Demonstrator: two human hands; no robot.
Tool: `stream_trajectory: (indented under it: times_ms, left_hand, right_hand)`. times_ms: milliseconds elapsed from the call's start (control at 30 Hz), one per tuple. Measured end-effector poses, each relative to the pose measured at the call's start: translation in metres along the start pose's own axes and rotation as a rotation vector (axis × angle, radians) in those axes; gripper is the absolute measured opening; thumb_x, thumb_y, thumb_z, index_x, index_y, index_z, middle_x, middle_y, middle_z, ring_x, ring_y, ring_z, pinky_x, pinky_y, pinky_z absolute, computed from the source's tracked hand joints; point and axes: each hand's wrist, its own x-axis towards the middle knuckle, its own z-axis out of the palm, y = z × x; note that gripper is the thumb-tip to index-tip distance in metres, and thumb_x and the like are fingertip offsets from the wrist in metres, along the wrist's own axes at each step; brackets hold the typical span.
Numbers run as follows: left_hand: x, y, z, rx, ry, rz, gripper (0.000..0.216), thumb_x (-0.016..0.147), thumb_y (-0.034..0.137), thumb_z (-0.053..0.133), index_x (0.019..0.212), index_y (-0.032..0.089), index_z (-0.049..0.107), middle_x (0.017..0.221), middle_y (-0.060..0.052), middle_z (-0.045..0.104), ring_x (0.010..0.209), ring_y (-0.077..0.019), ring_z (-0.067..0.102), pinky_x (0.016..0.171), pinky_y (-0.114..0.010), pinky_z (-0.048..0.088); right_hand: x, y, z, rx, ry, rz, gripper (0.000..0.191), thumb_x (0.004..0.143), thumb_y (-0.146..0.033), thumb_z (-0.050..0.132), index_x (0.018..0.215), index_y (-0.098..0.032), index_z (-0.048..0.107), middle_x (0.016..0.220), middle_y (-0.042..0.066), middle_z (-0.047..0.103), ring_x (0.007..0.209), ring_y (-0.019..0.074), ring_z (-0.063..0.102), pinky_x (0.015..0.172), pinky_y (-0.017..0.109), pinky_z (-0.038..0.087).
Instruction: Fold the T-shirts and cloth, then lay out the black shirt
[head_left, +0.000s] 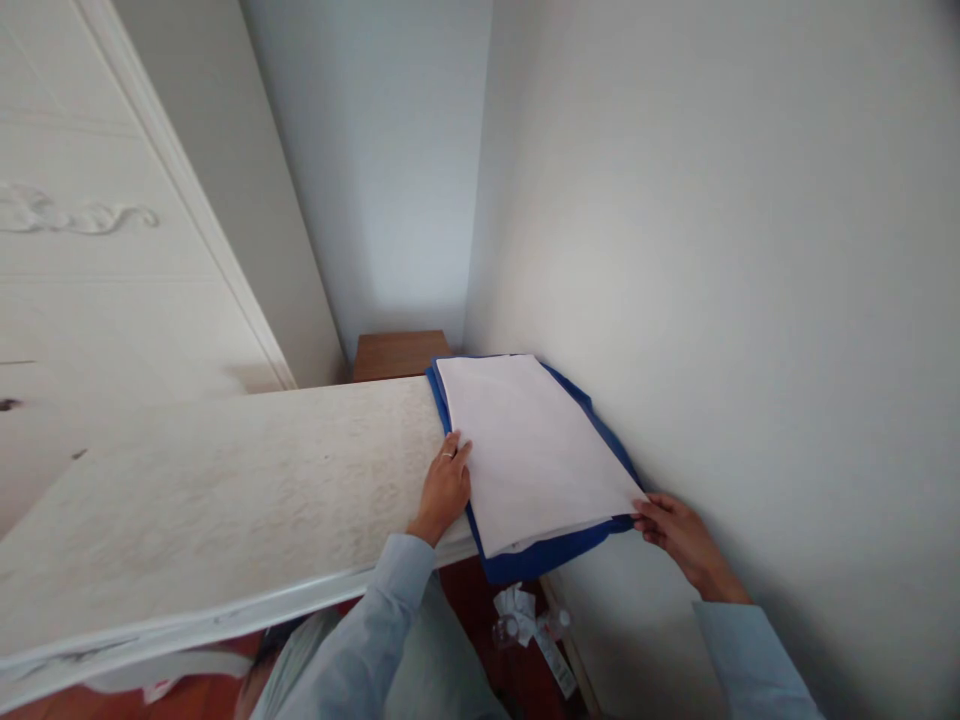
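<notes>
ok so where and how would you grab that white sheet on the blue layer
I'd pinch the white sheet top and bottom along its near edge, coming from the wearer's side: it looks thin and lies flat, and that edge seems to jut past the white tabletop, while the wall crowds its right side.

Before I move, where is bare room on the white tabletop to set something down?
The largest bare patch is the white tabletop left of the left hand, between the far and near edges. The right end is crowded: white sheets over blue material lie there beside the wall, the right hand at one corner.
</notes>
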Motion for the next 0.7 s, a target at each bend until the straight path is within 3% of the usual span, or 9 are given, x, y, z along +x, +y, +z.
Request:
stream_trajectory:
  times_ms: [100, 267, 400, 567, 700]
  left_hand:
    - [0.0, 0.001, -0.001, 0.013, -0.004, 0.02, 0.049, 0.087, 0.001, 0.042, 0.132, 0.007, 0.06, 0.151, -0.021, 0.048, 0.144, -0.0299, 0.041, 0.118, -0.049, 0.04]
    - [0.0, 0.002, -0.002, 0.021, 0.011, 0.002, 0.049, 0.087, 0.0, 0.043, 0.129, 0.013, 0.064, 0.151, -0.016, 0.049, 0.143, -0.0282, 0.043, 0.118, -0.048, 0.042]
    - [-0.001, 0.005, -0.005, 0.039, 0.0, -0.007, 0.049, 0.086, 0.0, 0.043, 0.128, 0.015, 0.065, 0.15, -0.014, 0.051, 0.142, -0.0281, 0.044, 0.117, -0.048, 0.043]
    - [0.0, 0.007, -0.008, 0.05, -0.022, -0.013, 0.049, 0.087, 0.001, 0.043, 0.129, 0.015, 0.065, 0.15, -0.013, 0.051, 0.143, -0.0281, 0.044, 0.117, -0.048, 0.043]
    - [-0.002, 0.005, -0.007, 0.035, -0.023, -0.019, 0.046, 0.089, 0.004, 0.043, 0.126, 0.017, 0.066, 0.149, -0.011, 0.053, 0.142, -0.0272, 0.044, 0.117, -0.049, 0.043]
  right_hand:
    - [-0.001, 0.008, -0.003, 0.097, 0.012, -0.074, 0.02, 0.065, -0.022, 0.08, 0.082, -0.019, 0.068, 0.062, -0.001, 0.069, 0.052, 0.0106, 0.061, 0.051, 0.019, 0.052]
    - [-0.008, 0.009, 0.002, 0.194, 0.053, -0.055, 0.034, 0.058, -0.022, 0.085, 0.086, -0.017, 0.068, 0.061, 0.0, 0.069, 0.051, 0.0107, 0.06, 0.049, 0.018, 0.053]
    - [-0.012, 0.001, 0.004, 0.419, 0.013, -0.201, 0.044, 0.058, -0.029, 0.087, 0.096, -0.021, 0.066, 0.067, -0.004, 0.068, 0.057, 0.0103, 0.061, 0.052, 0.019, 0.054]
    - [-0.003, 0.011, 0.005, 0.194, 0.077, -0.121, 0.037, 0.061, -0.032, 0.08, 0.091, -0.023, 0.06, 0.064, -0.003, 0.064, 0.055, 0.0154, 0.062, 0.053, 0.027, 0.056]
    - [0.001, 0.03, 0.001, -0.037, 0.112, -0.096, 0.041, 0.065, -0.043, 0.072, 0.1, -0.025, 0.058, 0.077, 0.003, 0.069, 0.065, 0.0204, 0.067, 0.058, 0.033, 0.058]
